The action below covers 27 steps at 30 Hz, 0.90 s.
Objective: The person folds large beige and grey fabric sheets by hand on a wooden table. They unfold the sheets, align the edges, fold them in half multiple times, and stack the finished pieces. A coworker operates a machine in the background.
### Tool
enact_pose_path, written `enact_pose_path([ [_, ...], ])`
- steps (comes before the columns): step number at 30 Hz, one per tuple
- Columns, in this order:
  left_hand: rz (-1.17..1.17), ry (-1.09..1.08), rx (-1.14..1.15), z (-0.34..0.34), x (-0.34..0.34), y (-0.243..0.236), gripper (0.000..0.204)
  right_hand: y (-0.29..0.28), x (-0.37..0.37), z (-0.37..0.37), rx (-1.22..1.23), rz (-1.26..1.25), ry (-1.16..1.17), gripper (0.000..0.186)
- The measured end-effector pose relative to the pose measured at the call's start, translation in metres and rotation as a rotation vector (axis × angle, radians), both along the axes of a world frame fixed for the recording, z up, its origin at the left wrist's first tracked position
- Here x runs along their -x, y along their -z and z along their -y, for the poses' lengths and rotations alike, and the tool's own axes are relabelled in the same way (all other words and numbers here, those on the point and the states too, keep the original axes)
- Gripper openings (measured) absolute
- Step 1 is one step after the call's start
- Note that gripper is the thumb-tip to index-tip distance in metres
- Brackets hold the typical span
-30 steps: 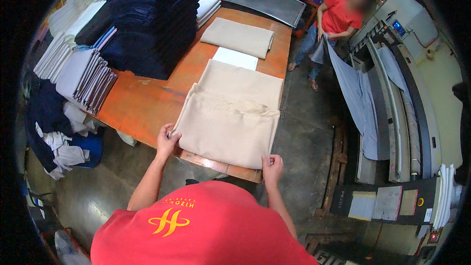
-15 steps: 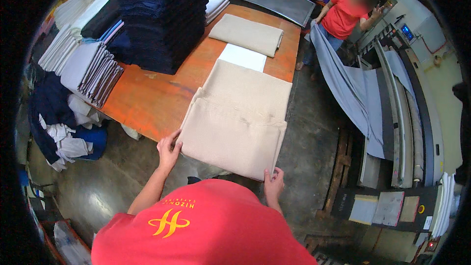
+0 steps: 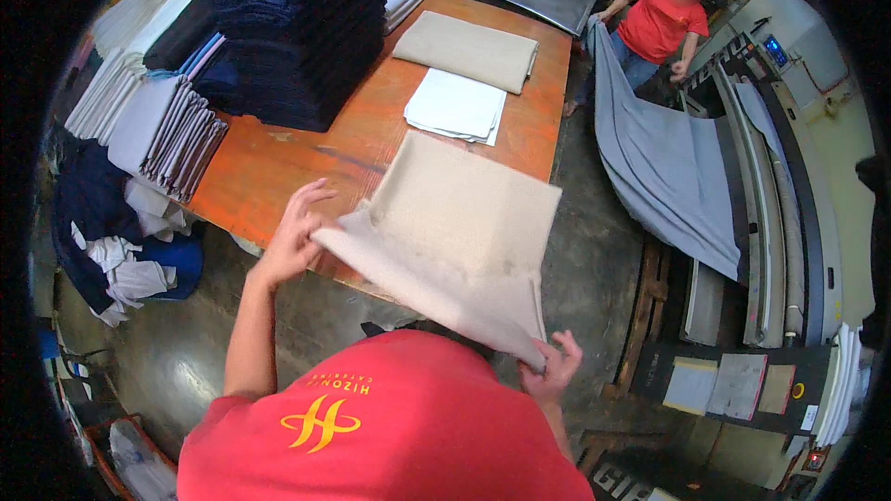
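A beige folded cloth (image 3: 469,213) lies partly on the orange wooden table, its near part lifted and hanging past the table's front edge. My left hand (image 3: 295,237) pinches the cloth's near left corner between thumb and fingers, with the other fingers stretched upward. At the near right corner my right hand (image 3: 554,366) grips the same edge. Between my hands the raised edge slants down to the right, and its underside is hidden. Beyond it lie a small stack of white cloths (image 3: 455,107) and another folded beige cloth (image 3: 467,48).
The wooden table (image 3: 278,167) carries a tall pile of dark blue cloths (image 3: 288,37) and folded grey cloths (image 3: 153,139). Loose cloth fills a blue bin (image 3: 186,264) at left. To the right, a co-worker (image 3: 664,19) holds grey fabric (image 3: 659,144) at a long roller machine (image 3: 775,223).
My hands have raised the near edge of the beige cloth, and the cloth has drawn nearer, uncovering more of the white stack. The co-worker's arm has come down.
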<state>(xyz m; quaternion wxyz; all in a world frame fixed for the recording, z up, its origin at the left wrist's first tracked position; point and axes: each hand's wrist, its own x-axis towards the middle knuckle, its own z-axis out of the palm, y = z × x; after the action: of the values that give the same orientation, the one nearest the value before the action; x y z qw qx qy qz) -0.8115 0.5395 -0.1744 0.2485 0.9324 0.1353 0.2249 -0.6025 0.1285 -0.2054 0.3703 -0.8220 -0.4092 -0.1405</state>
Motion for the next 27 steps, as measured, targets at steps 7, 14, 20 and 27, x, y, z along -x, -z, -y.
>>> enact_pose_path([
  [7, 0.065, -0.139, 0.962, -0.083, -0.161, 0.07, 0.051, 0.013, -0.122, -0.093, -0.253, -0.627, 0.168, 0.036],
  [14, -0.153, -0.263, 0.551, -0.065, -0.188, 0.146, 0.066, 0.094, -0.129, -0.092, -0.226, -1.24, 0.192, 0.052],
  [20, -0.323, -0.488, 0.124, -0.034, -0.171, 0.152, 0.06, 0.135, -0.098, -0.071, 0.071, -0.937, 0.457, 0.057],
  [27, -0.386, -0.39, 1.373, -0.056, -0.18, 0.116, 0.058, 0.11, -0.101, -0.076, -0.196, -1.229, 0.495, 0.073],
])
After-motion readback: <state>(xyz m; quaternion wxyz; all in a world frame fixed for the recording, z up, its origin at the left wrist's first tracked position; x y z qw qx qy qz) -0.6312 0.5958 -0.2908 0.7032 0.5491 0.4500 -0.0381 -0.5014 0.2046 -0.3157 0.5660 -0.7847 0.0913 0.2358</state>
